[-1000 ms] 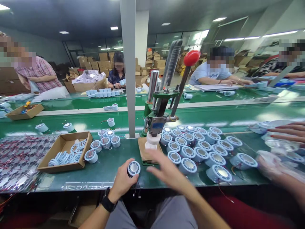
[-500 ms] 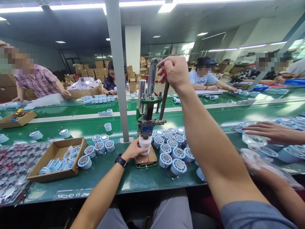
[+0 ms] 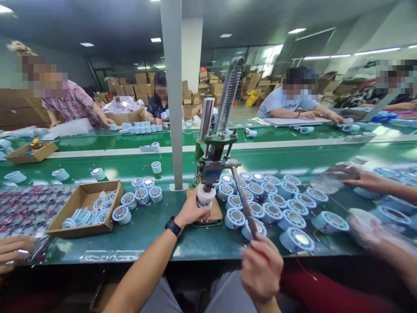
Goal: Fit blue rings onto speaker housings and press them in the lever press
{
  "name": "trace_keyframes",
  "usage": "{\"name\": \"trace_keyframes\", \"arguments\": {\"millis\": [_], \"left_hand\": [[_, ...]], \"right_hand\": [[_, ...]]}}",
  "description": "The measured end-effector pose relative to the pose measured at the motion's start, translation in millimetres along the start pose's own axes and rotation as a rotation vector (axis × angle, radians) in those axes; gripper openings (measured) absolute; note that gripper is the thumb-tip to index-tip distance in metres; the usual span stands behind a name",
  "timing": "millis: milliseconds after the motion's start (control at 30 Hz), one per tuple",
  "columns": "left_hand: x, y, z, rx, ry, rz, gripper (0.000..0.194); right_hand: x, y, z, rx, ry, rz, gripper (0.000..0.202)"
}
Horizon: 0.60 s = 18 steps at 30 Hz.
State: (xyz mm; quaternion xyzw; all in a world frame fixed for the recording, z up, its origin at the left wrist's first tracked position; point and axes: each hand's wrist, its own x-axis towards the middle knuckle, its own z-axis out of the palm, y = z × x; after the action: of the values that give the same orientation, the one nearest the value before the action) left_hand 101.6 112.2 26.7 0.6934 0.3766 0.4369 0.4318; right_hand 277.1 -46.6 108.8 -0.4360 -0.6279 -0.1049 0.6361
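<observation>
A green hand press (image 3: 216, 138) with a tall spring stands on the bench before me. Its long lever (image 3: 242, 195) slopes down toward me, and my right hand (image 3: 262, 266), blurred by motion, is closed round the red grip at its end. At the base, my left hand (image 3: 192, 208), wearing a black watch, curls its fingers and thumb about a small light-blue round housing (image 3: 204, 202). The press's white round head (image 3: 206, 194) rests on or just over this housing; my fingers hide part of it. Similar light-blue housings (image 3: 273, 213) with wires crowd the bench right of the press.
To the left lies a cardboard tray (image 3: 86, 230) of light-blue rings beside a few housings (image 3: 142, 195). A grey post (image 3: 176, 95) rises behind the press. Co-workers' hands (image 3: 374, 180) reach in at right, another hand (image 3: 14, 252) at left. People sit across the green conveyor (image 3: 124, 163).
My right hand has swung the lever from high above the press down toward me. The press head is lower. My left hand stays at the base, and the view has shifted left.
</observation>
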Motion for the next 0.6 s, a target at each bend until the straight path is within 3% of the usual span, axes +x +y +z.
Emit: {"name": "trace_keyframes", "arguments": {"millis": [33,100,233,267,333,367,433,533,600], "left_hand": [[0.0,-0.8,1.0,0.013,0.009,-0.011,0.086],[-1.0,-1.1,3.3,0.034,0.018,-0.033,0.085],[-16.6,12.5,4.7,0.087,-0.027,-0.032,0.076],[-24.4,19.2,1.7,0.125,-0.052,-0.011,0.076],[-43.9,34.8,-12.6,0.234,-0.092,0.045,0.070],[-54.9,42.9,-25.5,0.298,-0.086,0.065,0.062],[-77.2,57.5,-65.5,0.447,0.019,0.059,0.042],[-104.2,69.4,-156.4,0.786,0.344,-0.133,0.033],[-113.7,67.9,-221.4,0.990,0.483,-0.342,0.036]], "right_hand": [[-6.9,3.3,3.7,0.011,0.090,-0.023,0.031],[18.2,7.7,11.3,0.023,0.203,-0.065,0.030],[155.9,19.7,36.5,0.208,0.191,-0.169,0.026],[186.8,25.5,48.0,0.301,0.132,-0.136,0.032],[221.6,38.4,74.5,0.467,0.094,-0.038,0.041],[222.5,44.7,87.4,0.521,0.101,0.025,0.043],[192.6,56.3,108.3,0.587,0.180,0.108,0.041],[99.1,71.8,125.8,0.580,0.263,0.174,0.044],[35.1,79.4,133.7,0.498,0.186,0.262,0.058]]}}
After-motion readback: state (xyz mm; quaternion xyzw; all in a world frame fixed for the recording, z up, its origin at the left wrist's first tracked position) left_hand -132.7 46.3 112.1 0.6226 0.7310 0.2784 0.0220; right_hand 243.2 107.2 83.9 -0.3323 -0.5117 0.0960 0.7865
